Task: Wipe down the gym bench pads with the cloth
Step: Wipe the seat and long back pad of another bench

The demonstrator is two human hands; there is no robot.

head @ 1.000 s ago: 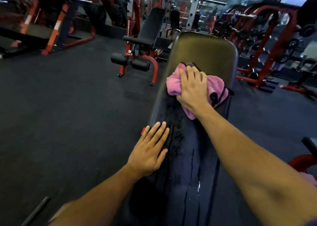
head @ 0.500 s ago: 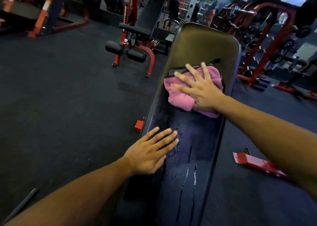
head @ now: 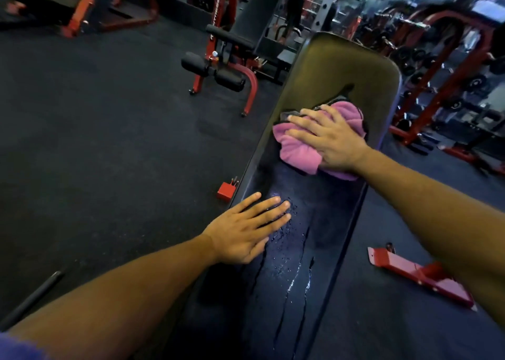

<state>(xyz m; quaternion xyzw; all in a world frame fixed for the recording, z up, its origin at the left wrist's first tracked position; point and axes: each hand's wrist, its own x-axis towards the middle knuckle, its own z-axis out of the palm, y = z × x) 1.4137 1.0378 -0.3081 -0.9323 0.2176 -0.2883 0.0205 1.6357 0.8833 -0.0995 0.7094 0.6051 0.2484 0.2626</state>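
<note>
- A crumpled pink cloth (head: 308,152) lies on the upper half of a long black bench pad (head: 322,203), at about one o'clock from the picture's centre.
- The right hand (head: 332,138) presses flat on top of the cloth, fingers straight and spread, pointing toward ten o'clock; it covers the cloth's middle, and pink folds show on both sides of it.
- The pad runs from six o'clock up to one o'clock, rising away from the viewer. Its far end looks dull olive under the light; the near part is dark and wet, with droplets and thin runs of liquid (head: 295,283) trailing down toward six o'clock.
- The left hand (head: 246,231) rests flat on the pad's left edge, at seven o'clock from the cloth and well apart from it, fingers straight and close together, holding nothing.
- Red metal feet of the bench frame (head: 418,277) show on the dark rubber floor (head: 95,141) at four o'clock, and a small red piece at nine o'clock beside the pad.
- At twelve o'clock stands another bench (head: 237,48) with a red frame and black roller pads; at two o'clock, red racks with weight plates (head: 442,67), blurred.
</note>
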